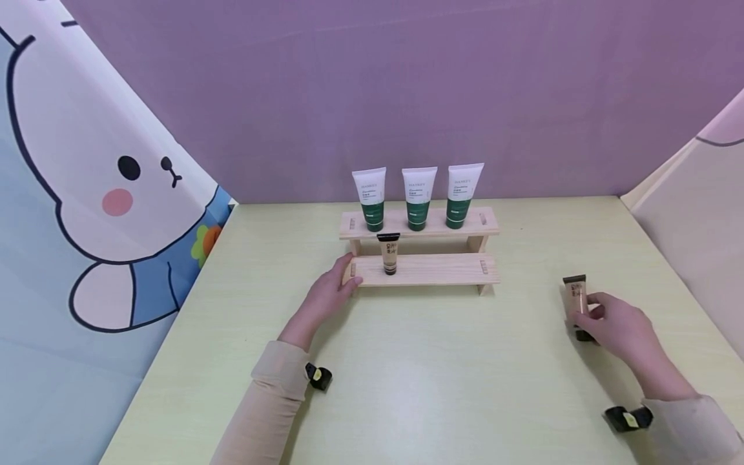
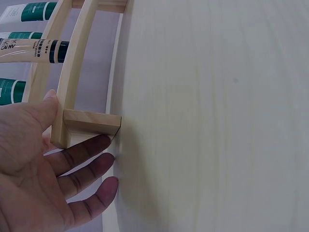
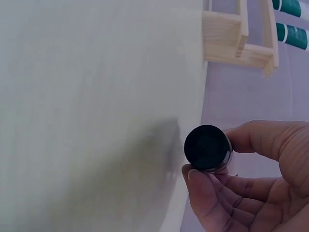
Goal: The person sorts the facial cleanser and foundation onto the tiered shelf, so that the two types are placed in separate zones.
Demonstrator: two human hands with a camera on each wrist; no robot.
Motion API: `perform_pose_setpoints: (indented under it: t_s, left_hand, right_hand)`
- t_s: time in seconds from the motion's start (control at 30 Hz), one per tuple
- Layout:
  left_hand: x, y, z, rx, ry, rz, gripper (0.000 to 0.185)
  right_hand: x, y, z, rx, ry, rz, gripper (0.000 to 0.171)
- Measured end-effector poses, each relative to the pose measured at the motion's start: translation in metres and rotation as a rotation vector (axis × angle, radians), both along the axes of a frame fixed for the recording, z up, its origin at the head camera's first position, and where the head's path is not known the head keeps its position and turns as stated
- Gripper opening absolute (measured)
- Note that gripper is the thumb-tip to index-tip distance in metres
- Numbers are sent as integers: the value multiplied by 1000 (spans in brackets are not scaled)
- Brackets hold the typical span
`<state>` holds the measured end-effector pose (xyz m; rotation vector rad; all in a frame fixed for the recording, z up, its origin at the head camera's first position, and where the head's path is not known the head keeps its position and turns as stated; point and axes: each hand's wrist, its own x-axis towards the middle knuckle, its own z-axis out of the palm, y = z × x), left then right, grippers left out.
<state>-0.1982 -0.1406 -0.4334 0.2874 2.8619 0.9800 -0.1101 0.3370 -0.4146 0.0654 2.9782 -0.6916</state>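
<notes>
My right hand [image 1: 624, 326] pinches a small beige squeeze tube [image 1: 575, 294] between thumb and fingers at the right of the table. In the right wrist view, the round end of its black cap [image 3: 207, 147] faces the camera, and its shadow falls on the table. My left hand [image 1: 327, 294] holds the left end of a two-tier wooden rack [image 1: 436, 270], thumb on the lower board and other fingers by its leg. Another beige tube [image 1: 389, 253] stands cap down on the left of the lower tier.
Three white-and-green tubes [image 1: 416, 194] stand in a row on the rack's upper tier. The pale table [image 1: 442, 361] meets a purple cloth backdrop [image 1: 418, 97]. A cartoon-print panel [image 1: 87, 194] borders the left side, and a pale panel [image 1: 703, 213] the right.
</notes>
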Motion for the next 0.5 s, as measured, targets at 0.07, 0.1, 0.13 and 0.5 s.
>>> perform_pose_setpoints:
  t_s: [0.07, 0.1, 0.13, 0.5]
  left_hand:
    - [0, 0, 1, 2, -2, 1, 61]
    - [0, 0, 1, 2, -2, 1, 61]
    - [1, 0, 1, 3, -3, 1, 61]
    - [1, 0, 1, 1, -1, -6, 61]
  right_hand:
    - [-1, -4, 3, -11, 25, 0, 54]
    - [-2, -6, 4, -14, 41, 2, 53]
    - [-2, -8, 6, -19, 56, 6, 52]
    - [-10, -31, 16, -106, 175, 64, 49]
